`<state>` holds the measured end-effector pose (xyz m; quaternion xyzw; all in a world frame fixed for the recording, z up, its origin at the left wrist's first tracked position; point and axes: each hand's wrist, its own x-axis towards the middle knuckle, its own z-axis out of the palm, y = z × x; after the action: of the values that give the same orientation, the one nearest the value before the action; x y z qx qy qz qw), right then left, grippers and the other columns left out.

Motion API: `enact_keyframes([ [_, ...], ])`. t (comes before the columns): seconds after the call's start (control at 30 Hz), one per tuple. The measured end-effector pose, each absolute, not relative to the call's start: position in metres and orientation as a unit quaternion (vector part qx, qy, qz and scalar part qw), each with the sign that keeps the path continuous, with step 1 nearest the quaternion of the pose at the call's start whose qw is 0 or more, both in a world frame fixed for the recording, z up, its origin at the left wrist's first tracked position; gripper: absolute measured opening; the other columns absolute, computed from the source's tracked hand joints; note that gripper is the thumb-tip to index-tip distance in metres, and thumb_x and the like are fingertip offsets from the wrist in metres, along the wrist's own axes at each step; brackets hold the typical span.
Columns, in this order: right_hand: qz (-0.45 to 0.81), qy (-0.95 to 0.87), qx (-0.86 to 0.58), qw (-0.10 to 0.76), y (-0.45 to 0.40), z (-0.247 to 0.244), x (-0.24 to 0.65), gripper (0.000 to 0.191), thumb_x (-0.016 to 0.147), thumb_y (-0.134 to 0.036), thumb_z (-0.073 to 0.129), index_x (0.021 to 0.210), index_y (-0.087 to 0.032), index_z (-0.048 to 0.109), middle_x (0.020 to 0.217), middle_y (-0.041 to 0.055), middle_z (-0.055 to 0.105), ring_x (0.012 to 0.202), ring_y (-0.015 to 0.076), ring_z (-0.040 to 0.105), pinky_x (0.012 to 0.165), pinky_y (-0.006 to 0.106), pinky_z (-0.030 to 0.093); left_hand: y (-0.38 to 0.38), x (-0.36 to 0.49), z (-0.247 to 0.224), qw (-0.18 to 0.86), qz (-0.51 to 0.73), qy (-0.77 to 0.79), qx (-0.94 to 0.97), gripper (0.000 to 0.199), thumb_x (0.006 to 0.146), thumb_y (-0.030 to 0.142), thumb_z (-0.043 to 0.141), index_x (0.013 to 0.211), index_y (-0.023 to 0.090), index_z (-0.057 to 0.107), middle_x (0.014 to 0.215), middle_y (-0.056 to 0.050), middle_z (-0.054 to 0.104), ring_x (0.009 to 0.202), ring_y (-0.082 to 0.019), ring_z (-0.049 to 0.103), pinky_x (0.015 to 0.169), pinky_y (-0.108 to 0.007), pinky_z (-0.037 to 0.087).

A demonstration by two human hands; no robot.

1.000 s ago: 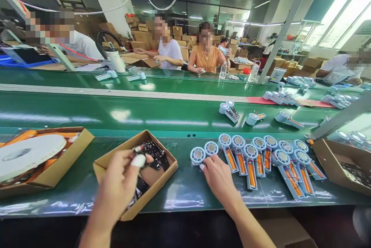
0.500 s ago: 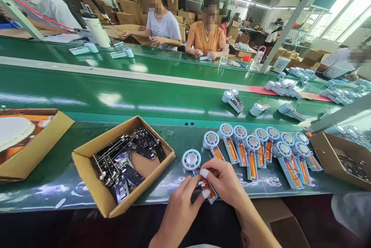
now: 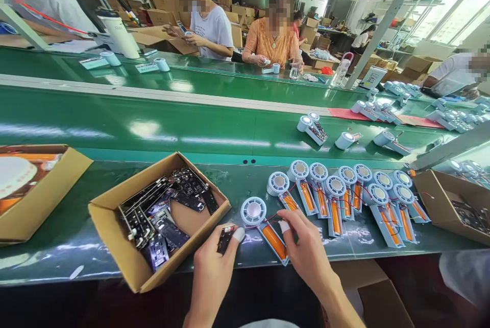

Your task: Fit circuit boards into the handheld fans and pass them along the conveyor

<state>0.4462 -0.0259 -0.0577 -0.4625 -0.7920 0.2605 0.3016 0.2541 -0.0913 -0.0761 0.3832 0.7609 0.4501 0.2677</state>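
Note:
Between thumb and fingers, my left hand (image 3: 216, 261) grips a small black circuit board (image 3: 225, 238), just right of the open carton. My right hand (image 3: 302, 236) is over the handle of a light blue fan unit (image 3: 253, 210), thumb and forefinger close together near its thin red wire; whether the wire is pinched is too small to tell. The unit lies on the bench with its round head away from me and an orange strip (image 3: 274, 241) showing in the handle.
A carton of black boards (image 3: 95, 210) stands at left, another box (image 3: 72, 174) beyond it. Several similar fan units (image 3: 336, 186) lie at right, beside a carton (image 3: 432, 190). More units (image 3: 345, 140) rest on the green belt (image 3: 214, 129). Several people work opposite.
My hands have separated: the left moved left and now shows a black board, the right moved slightly right. The unit's handle and orange strip are uncovered. The view has shifted slightly.

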Motion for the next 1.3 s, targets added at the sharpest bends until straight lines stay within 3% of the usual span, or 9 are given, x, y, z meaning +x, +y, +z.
enact_keyframes([
  [0.2,0.125,-0.876,-0.431,0.179,-0.022,-0.058,0.442,0.049,0.087,0.002,0.041,0.124,-0.023,0.061,0.104,0.0081,0.067,0.08,0.0185,0.067,0.064,0.025,0.05,-0.084,0.25,-0.077,0.204,0.463,0.77,0.389,0.034,0.081,0.055,0.058,0.079,0.022,0.069,0.072,-0.005,0.075,0.069,-0.025,0.07,0.068,-0.033,0.055],
  [0.33,0.169,-0.888,-0.391,0.172,-0.023,-0.052,0.441,0.053,0.086,0.0,0.047,0.132,-0.023,0.057,0.106,0.0078,0.068,0.091,0.021,0.067,0.077,0.03,0.054,-0.081,0.251,-0.082,0.144,0.477,0.745,0.444,0.026,0.089,0.046,0.057,0.085,0.021,0.067,0.076,-0.004,0.074,0.069,-0.022,0.071,0.065,-0.03,0.056],
  [0.47,0.215,-0.864,-0.411,0.195,-0.023,-0.053,0.439,0.04,0.087,-0.002,0.044,0.117,-0.018,0.065,0.106,0.011,0.069,0.096,0.0253,0.065,0.083,0.038,0.053,-0.095,0.265,-0.08,-0.047,0.503,0.69,0.519,0.012,0.095,0.027,0.057,0.097,0.019,0.065,0.087,-0.006,0.07,0.076,-0.018,0.07,0.071,-0.026,0.054],
  [0.53,0.291,-0.83,-0.425,0.213,-0.021,-0.053,0.437,0.032,0.088,-0.005,0.045,0.106,-0.017,0.069,0.1,0.0097,0.07,0.092,0.024,0.066,0.081,0.037,0.052,-0.104,0.275,-0.078,-0.071,0.493,0.658,0.565,0.009,0.095,0.018,0.057,0.1,0.02,0.065,0.086,-0.004,0.069,0.076,-0.016,0.07,0.076,-0.024,0.053],
  [0.67,0.553,-0.671,-0.433,0.239,-0.016,-0.053,0.43,0.016,0.089,-0.027,0.058,0.091,-0.016,0.07,0.076,0.003,0.067,0.064,0.0155,0.061,0.063,0.028,0.049,-0.109,0.289,-0.073,0.041,0.49,0.621,0.611,0.017,0.095,0.014,0.053,0.101,0.021,0.067,0.088,-0.003,0.072,0.08,-0.016,0.072,0.078,-0.022,0.054],
  [0.8,0.705,-0.536,-0.391,0.25,-0.013,-0.056,0.423,0.03,0.078,-0.044,0.073,0.082,-0.015,0.067,0.065,-0.0002,0.062,0.053,0.0105,0.053,0.055,0.024,0.045,-0.098,0.287,-0.065,0.223,0.483,0.638,0.557,0.017,0.091,0.025,0.056,0.09,0.019,0.072,0.085,-0.005,0.073,0.074,-0.018,0.071,0.065,-0.024,0.055],
  [1.1,0.733,-0.497,-0.376,0.273,-0.021,-0.057,0.42,0.038,0.077,-0.05,0.077,0.079,-0.015,0.065,0.06,-0.0028,0.058,0.052,0.009,0.049,0.051,0.022,0.043,-0.085,0.276,-0.05,0.475,0.461,0.616,0.427,0.031,0.082,0.046,0.063,0.081,0.018,0.074,0.073,-0.004,0.07,0.073,-0.023,0.065,0.07,-0.031,0.052],
  [1.2,0.68,-0.538,-0.402,0.293,-0.026,-0.055,0.422,0.031,0.083,-0.046,0.072,0.083,-0.016,0.064,0.065,-0.0013,0.061,0.058,0.0104,0.053,0.055,0.022,0.044,-0.082,0.274,-0.056,0.493,0.472,0.621,0.385,0.036,0.081,0.051,0.063,0.073,0.017,0.072,0.06,0.0,0.06,0.059,-0.018,0.055,0.061,-0.028,0.047],
  [1.3,0.648,-0.548,-0.433,0.304,-0.029,-0.054,0.425,0.028,0.086,-0.044,0.068,0.087,-0.016,0.064,0.069,-0.0001,0.064,0.057,0.0103,0.053,0.055,0.023,0.045,-0.084,0.272,-0.057,0.465,0.464,0.645,0.389,0.038,0.081,0.054,0.062,0.071,0.018,0.069,0.063,-0.001,0.062,0.062,-0.019,0.056,0.061,-0.028,0.046],
])
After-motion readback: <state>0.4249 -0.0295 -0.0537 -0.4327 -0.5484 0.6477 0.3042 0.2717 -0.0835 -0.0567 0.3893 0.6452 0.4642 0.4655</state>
